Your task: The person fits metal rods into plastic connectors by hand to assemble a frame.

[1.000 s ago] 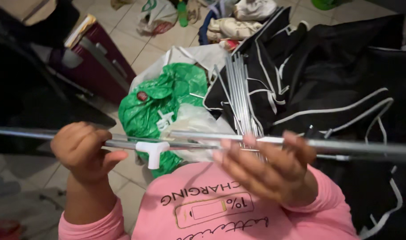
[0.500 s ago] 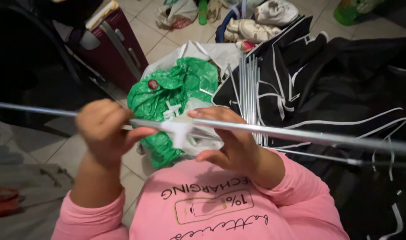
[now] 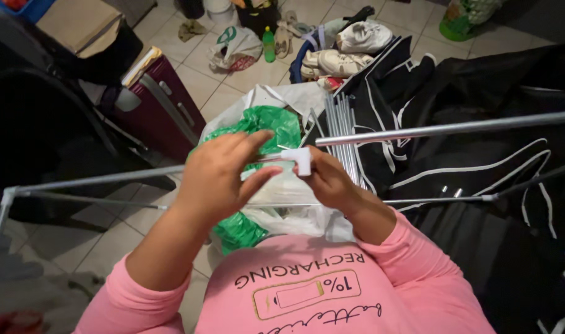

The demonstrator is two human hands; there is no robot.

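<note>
My right hand (image 3: pixel 329 179) pinches a small white plastic connector (image 3: pixel 300 158) at the end of a long metal rod (image 3: pixel 449 128) that runs off to the right. My left hand (image 3: pixel 224 176) hovers just left of it, fingers spread, over a green bag (image 3: pixel 264 124) and bundled rods (image 3: pixel 341 133).
</note>
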